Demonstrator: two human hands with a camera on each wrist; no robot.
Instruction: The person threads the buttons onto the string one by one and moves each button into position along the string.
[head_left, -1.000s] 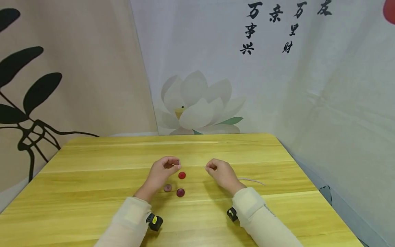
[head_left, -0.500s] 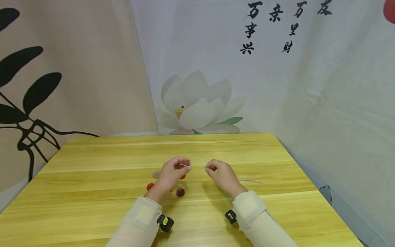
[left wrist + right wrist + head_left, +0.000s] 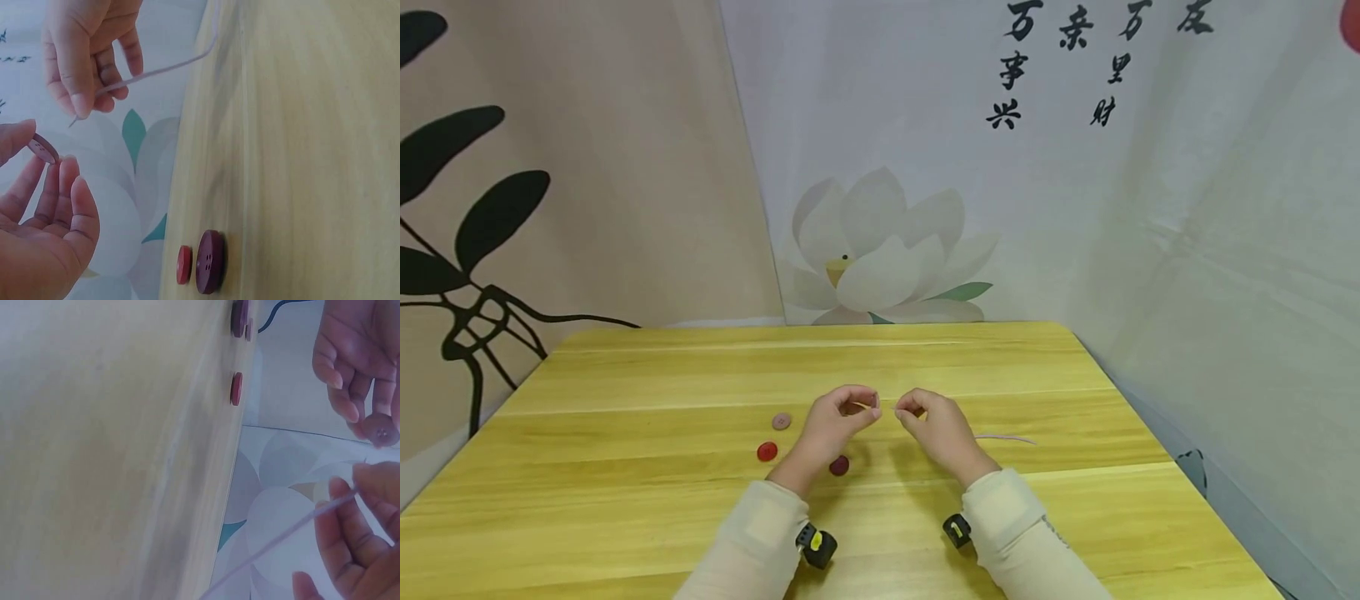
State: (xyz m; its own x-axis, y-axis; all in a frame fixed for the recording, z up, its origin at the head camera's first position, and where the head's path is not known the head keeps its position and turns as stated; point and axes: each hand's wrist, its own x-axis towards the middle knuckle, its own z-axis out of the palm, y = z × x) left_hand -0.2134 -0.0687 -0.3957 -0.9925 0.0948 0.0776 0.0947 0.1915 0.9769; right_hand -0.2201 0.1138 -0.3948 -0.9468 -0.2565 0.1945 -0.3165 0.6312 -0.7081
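Note:
In the head view my left hand (image 3: 835,423) is held above the table, just left of my right hand (image 3: 938,425). Thumb and fingertips of the left hand pinch a dusky pink button (image 3: 44,149) by its edge; its holes show in the left wrist view. My right hand pinches a thin pale lilac cord (image 3: 162,70) close to its end, and a short tip sticks out past the fingers. The rest of the cord (image 3: 281,536) trails down toward the table. A small gap separates cord tip and button (image 3: 380,429).
On the wooden table (image 3: 662,500) lie a pink button (image 3: 781,421), a red button (image 3: 767,452) and a dark maroon button (image 3: 839,465), left of and below the left hand. The right wrist view shows a red button (image 3: 236,389) too. A printed cloth (image 3: 880,100) hangs behind.
My left hand has moved right with its button, closer to the right hand, uncovering the pink and red buttons at left. The right hand has stayed nearly still with the cord.

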